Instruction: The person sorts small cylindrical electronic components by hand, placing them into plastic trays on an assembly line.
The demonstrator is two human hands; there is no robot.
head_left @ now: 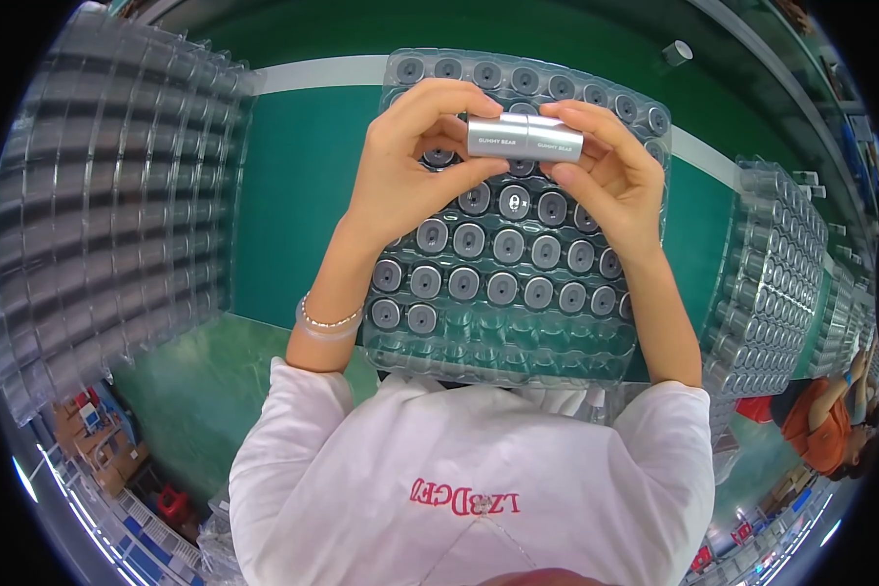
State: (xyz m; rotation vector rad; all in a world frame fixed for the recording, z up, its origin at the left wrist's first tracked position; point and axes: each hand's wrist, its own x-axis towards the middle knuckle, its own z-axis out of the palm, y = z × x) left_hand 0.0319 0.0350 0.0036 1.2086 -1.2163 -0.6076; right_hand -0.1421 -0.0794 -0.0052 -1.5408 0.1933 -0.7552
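Note:
Over a clear plastic tray (537,337), both of my hands are raised with short silver metallic cylinders lying end to end between them. My left hand (410,161) pinches the left silver cylinder (496,139) between thumb and fingers. The right silver cylinder (557,143) sits in the pinch of my right hand (615,176). A thin seam shows where the two pieces meet; whether they are joined, I cannot tell. Below, rows of round grey-topped pieces (507,245) stand upright in the tray's pockets. In its nearest rows, several pockets hold nothing.
A tall stack of clear trays (117,205) stands at the left. More filled trays (767,283) are stacked at the right. On the green table (288,186), a lone white-and-silver cylinder (677,53) lies at the far side. Another person in orange (820,425) works at the far right.

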